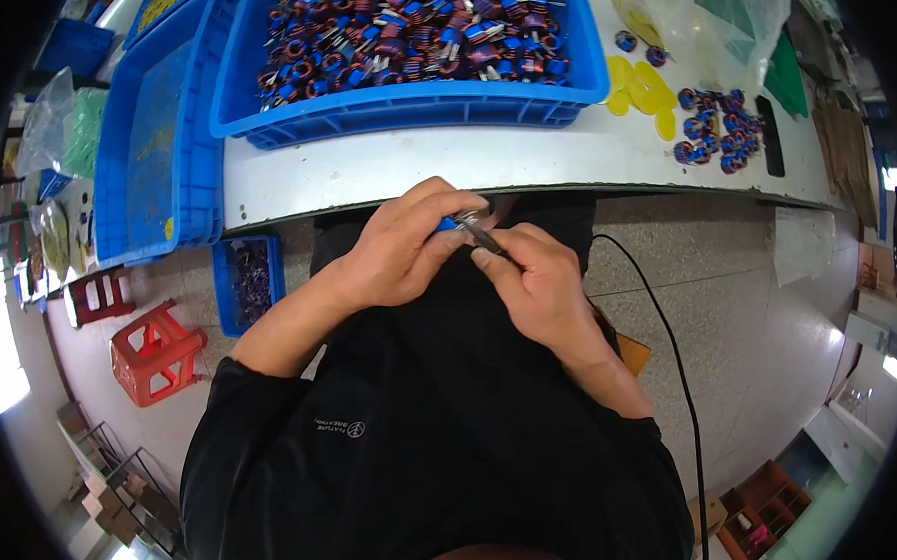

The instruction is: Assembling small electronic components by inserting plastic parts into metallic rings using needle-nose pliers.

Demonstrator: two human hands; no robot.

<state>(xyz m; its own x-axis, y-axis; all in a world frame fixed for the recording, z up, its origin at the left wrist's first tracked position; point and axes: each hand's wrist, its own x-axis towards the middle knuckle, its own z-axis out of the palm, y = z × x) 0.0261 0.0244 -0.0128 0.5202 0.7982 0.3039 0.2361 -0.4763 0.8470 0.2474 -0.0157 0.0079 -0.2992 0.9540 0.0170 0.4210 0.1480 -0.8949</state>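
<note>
My left hand [392,247] is closed around a small blue piece [447,224] with silvery wire ends, which looks like one of the wire-wound ring coils; most of it is hidden by the fingers. My right hand [544,286] pinches a slim dark tool [484,238] whose tip meets the wire ends. Its exact kind cannot be made out. Both hands are together just off the table's front edge, above my lap. Beyond them a blue crate [411,111] holds a heap of blue ring coils [408,37] wound with copper wire.
On the white table [523,157], several coils [717,128] stand grouped at the right beside yellow discs [645,89] and a clear plastic bag [727,18]. A long blue tray [147,143] is at the left. A small coil bin [248,284] and red stool [156,353] are below.
</note>
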